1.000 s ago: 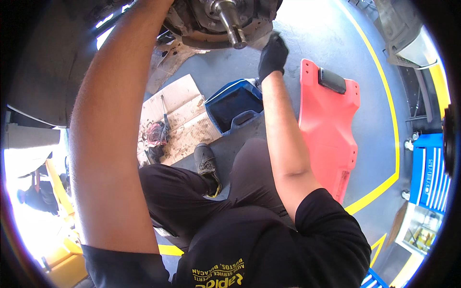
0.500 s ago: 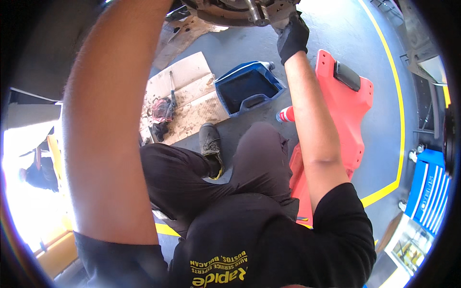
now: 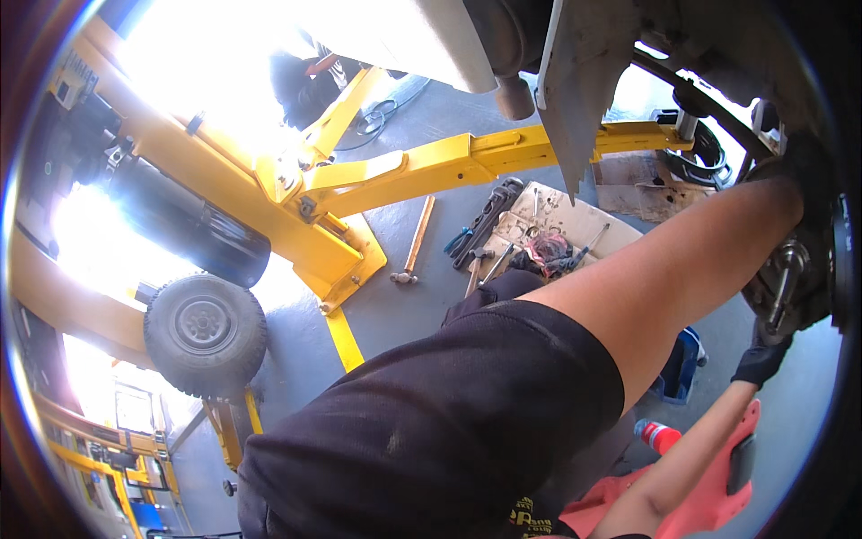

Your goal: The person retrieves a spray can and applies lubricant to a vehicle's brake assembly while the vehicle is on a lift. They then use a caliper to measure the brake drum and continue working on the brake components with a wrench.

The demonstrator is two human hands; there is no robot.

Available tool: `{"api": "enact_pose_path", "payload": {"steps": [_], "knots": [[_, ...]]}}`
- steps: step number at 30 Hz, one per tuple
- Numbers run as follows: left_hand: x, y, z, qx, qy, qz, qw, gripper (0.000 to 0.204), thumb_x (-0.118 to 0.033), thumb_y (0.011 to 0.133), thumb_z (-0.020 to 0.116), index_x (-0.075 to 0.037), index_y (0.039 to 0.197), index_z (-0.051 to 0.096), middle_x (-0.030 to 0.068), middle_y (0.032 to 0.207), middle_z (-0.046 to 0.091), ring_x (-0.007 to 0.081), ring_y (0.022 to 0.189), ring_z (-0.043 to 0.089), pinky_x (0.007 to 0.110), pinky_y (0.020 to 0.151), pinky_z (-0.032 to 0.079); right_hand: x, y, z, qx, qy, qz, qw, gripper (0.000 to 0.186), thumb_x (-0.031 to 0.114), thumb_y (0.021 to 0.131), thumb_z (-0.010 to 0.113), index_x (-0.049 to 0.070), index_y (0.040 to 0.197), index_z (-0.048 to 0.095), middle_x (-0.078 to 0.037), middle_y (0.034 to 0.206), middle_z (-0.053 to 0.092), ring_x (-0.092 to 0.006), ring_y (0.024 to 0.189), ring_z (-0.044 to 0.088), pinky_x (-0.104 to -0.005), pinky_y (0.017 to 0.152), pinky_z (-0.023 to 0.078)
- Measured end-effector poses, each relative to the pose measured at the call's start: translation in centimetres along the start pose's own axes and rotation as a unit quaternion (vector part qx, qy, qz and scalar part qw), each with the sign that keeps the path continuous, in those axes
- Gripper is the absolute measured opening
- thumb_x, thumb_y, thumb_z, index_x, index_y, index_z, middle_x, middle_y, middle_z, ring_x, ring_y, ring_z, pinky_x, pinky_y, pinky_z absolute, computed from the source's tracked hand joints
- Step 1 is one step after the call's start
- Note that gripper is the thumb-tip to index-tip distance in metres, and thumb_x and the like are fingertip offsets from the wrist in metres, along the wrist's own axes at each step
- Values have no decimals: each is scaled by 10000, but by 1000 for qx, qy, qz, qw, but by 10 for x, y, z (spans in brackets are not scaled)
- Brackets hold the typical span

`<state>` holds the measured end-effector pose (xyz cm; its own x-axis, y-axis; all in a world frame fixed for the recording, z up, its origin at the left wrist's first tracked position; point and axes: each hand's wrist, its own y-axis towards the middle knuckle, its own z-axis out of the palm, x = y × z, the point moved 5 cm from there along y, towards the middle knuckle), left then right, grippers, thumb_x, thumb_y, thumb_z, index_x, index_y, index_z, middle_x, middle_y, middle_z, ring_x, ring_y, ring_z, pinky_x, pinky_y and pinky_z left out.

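A dark, dirty wheel hub and brake assembly [image 3: 783,283] hangs under the vehicle at the right edge of the view. My left arm reaches across to its upper part. My left hand [image 3: 802,163], dark gloved, is in shadow there, and its fingers are hidden. Below the assembly, my right hand [image 3: 761,361] in a black glove is closed at the lower edge. Its fingertips are partly out of sight behind the metal. A bright metal spindle-like part [image 3: 788,283] sticks out of the assembly's face.
A yellow lift arm [image 3: 512,153] spans the floor from its post. A loose wheel [image 3: 205,334] stands left. A hammer [image 3: 413,242] and tool-strewn cardboard [image 3: 575,216] lie mid-floor. Near my right arm are a blue container [image 3: 684,368], red-labelled bottle [image 3: 660,437] and red creeper [image 3: 718,494].
My view has swung left, bringing the lift and loose wheel into sight and shifting the brake assembly to the right edge. My right hand stays at the assembly's lower edge.
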<state>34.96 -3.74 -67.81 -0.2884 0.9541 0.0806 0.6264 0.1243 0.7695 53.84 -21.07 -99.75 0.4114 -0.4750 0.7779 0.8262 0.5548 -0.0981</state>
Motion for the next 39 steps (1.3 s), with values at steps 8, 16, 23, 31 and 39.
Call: {"api": "enact_pose_path", "payload": {"steps": [8, 16, 23, 31, 39], "knots": [[-10, 31, 0, -19, -32, -18, 999, 611, -387, 859, 745, -161, 1396, 562, 250, 1146, 698, 441, 1070, 667, 540, 927, 510, 49, 38, -18, 86, -144, -228, 959, 587, 457, 1095, 375, 27, 1465, 529, -117, 1456, 581, -258, 1335, 551, -412, 1194, 373], [-20, 34, 20, 13, 20, 88, 996, 777, -385, 825, 792, -105, 1486, 494, 263, 1327, 599, 466, 1214, 570, 529, 1027, 464, 48, -31, 42, 111, 131, -49, 984, 856, 741, 1013, 398, 68, 1540, 453, -88, 1518, 547, -259, 1402, 495, -406, 1199, 330], [-30, 25, 39, -19, 50, 121, 991, 853, -395, 822, 794, -60, 1524, 446, 271, 1360, 571, 463, 1251, 542, 509, 1075, 443, 38, -61, 43, 103, 216, -20, 971, 751, 666, 1034, 450, 101, 1529, 455, -101, 1556, 492, -266, 1378, 511, -426, 1168, 401], [-18, 40, 37, 18, -99, 39, 994, 708, -330, 898, 741, -69, 1497, 469, 267, 1256, 621, 462, 1146, 595, 491, 969, 491, 33, -59, 59, 43, 152, -156, 975, 780, 645, 1060, 413, 87, 1599, 334, -112, 1639, 369, -275, 1488, 375, -427, 1235, 297], [-29, 34, 37, -29, -5, 171, 985, 627, -183, 953, 666, -71, 1524, 433, 259, 1230, 632, 472, 1126, 596, 504, 960, 486, -13, -54, 79, -41, 279, -80, 956, 642, 657, 1055, 365, 184, 1471, 488, -14, 1429, 564, -240, 1313, 532, -448, 1060, 478]]}}
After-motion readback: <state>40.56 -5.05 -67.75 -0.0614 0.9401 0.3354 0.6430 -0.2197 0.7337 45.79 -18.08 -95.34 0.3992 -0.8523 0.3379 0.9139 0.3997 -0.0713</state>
